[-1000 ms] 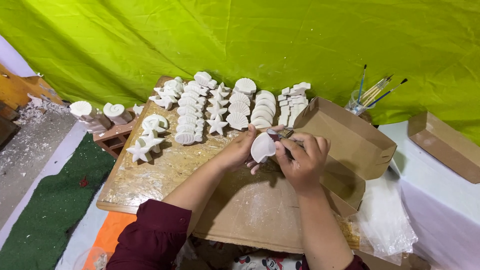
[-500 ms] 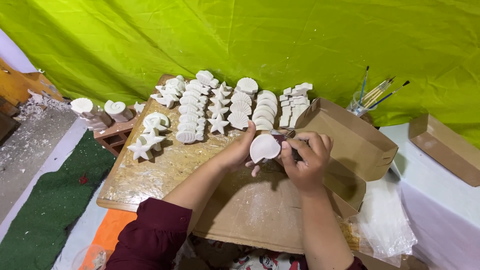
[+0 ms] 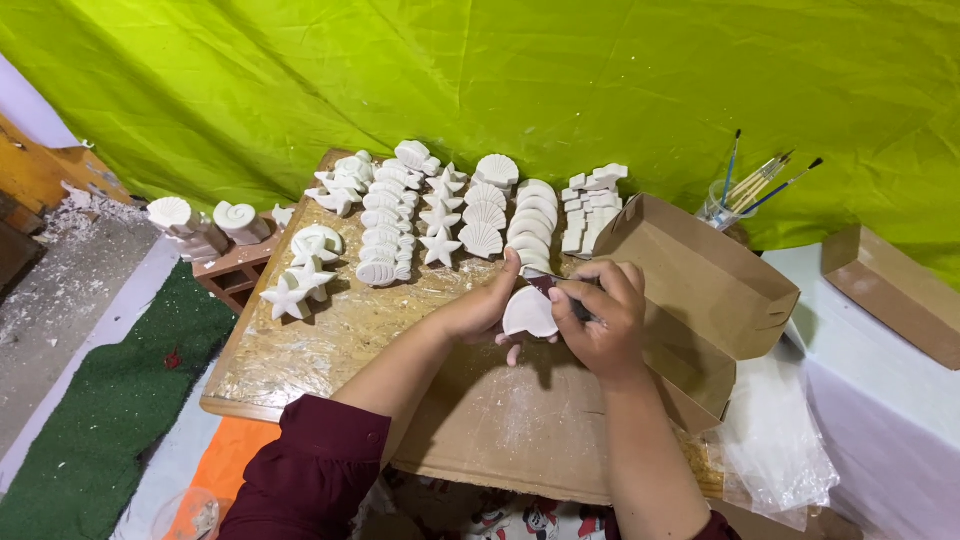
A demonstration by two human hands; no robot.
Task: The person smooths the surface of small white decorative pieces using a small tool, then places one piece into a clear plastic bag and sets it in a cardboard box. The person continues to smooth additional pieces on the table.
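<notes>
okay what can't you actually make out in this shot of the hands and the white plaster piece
Head view only:
- Tool in the right hand: only a dark sliver shows; the fingers hide its kind.
- White plaster piece in the left hand: its relief is too washed out to tell the shape.
- Brushes: their jar is half hidden by the cardboard box.
- Box interior: faces away.

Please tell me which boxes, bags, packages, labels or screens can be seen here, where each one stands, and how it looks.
Open cardboard box: right of the hands, on the board's right edge; long, brown, plain.
Second cardboard box: far right, on the white table; brown, rectangular, partly cut off by the frame.
Clear plastic bag: below the open box; transparent, crumpled.
No labels, signs or screens show.
</notes>
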